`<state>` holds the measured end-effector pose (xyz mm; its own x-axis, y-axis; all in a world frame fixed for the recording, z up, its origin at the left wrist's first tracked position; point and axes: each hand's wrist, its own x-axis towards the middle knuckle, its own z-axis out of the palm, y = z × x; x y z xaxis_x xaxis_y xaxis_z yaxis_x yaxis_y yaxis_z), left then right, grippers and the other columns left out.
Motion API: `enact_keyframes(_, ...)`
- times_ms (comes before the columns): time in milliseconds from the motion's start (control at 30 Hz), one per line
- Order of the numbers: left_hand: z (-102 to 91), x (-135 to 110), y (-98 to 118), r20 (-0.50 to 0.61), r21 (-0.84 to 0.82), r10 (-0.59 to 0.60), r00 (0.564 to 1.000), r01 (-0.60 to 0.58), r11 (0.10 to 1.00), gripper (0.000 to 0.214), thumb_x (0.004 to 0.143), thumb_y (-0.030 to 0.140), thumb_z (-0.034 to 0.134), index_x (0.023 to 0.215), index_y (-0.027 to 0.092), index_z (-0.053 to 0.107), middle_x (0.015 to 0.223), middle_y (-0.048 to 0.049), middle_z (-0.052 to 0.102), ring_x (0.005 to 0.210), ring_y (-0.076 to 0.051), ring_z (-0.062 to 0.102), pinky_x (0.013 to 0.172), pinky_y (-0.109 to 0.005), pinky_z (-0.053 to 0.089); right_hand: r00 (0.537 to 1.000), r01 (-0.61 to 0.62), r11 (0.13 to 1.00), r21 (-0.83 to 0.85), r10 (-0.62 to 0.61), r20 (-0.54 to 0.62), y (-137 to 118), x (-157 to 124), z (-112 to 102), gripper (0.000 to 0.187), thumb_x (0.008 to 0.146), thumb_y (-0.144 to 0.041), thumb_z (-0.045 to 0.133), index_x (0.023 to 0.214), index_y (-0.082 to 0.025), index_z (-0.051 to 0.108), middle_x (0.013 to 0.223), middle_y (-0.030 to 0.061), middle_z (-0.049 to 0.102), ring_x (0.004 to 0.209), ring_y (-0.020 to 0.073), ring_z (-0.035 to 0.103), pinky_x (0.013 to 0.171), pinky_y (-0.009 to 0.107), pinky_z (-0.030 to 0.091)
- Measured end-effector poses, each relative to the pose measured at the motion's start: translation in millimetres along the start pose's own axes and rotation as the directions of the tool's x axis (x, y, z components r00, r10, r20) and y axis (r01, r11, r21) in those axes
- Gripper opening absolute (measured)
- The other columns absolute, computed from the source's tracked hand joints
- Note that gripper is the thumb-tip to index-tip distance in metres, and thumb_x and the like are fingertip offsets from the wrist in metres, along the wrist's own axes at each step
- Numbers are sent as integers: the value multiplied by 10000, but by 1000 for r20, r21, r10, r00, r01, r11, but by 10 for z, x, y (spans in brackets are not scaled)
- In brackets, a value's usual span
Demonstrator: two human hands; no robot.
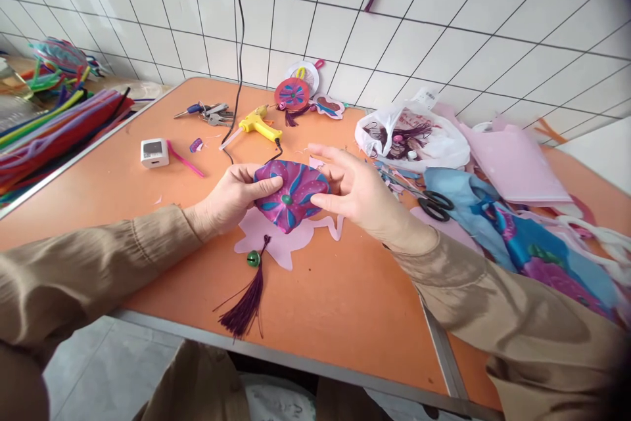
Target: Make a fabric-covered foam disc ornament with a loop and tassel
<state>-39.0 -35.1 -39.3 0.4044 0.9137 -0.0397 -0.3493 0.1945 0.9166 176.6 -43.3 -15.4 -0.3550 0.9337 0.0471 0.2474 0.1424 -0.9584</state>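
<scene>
In my left hand [229,198] is a purple and blue fabric flower [300,178] with a green bead at its centre, pinched at its left side with the thumb on top. My right hand [367,198] has its thumb and some fingers around the right edge of the flower, while its upper finger stretches away. Beneath the flower, a pink cut-out sheet [283,257] with a wavy edge rests on the table. A dark purple tassel [246,303] with a green bell [253,258] lies just in front, partly over that sheet.
Behind my hands lie a yellow glue gun [259,124] with its cord, keys [217,114] and a white charger [154,153]. Finished ornaments [292,94] lean at the wall. Black-handled scissors [436,205], a white bag [444,145] and blue cloth [453,191] crowd the right.
</scene>
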Motion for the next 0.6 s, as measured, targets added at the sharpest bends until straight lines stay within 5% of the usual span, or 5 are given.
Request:
enact_keyframes(200,-40,-1,-28,10,15,-52,999,51,999,364,672,454,900,724,118,768,679,-68,756,583,-166,701,588,-258,583,988,74,992,-105,-87,-128,-39,-45,28,634,755,-204,711,1370,-258,568,989,36,696,766,193,677,608,356,645)
enact_keyframes(467,-37,6,-41,-12,-53,-39,999,38,998,289,675,354,914,757,114,776,667,-57,751,603,-159,710,625,-254,607,992,104,991,-80,-109,-59,-19,-51,16,724,765,-206,714,1450,-260,485,1054,46,705,792,187,675,688,362,635)
enact_keyframes(600,-56,33,-42,0,-107,6,1000,-6,994,242,719,317,883,753,111,759,659,-48,740,606,-155,710,625,-249,607,994,90,994,-56,-93,-59,2,-46,16,722,773,-230,714,1453,-277,477,1052,44,697,792,191,673,603,336,620)
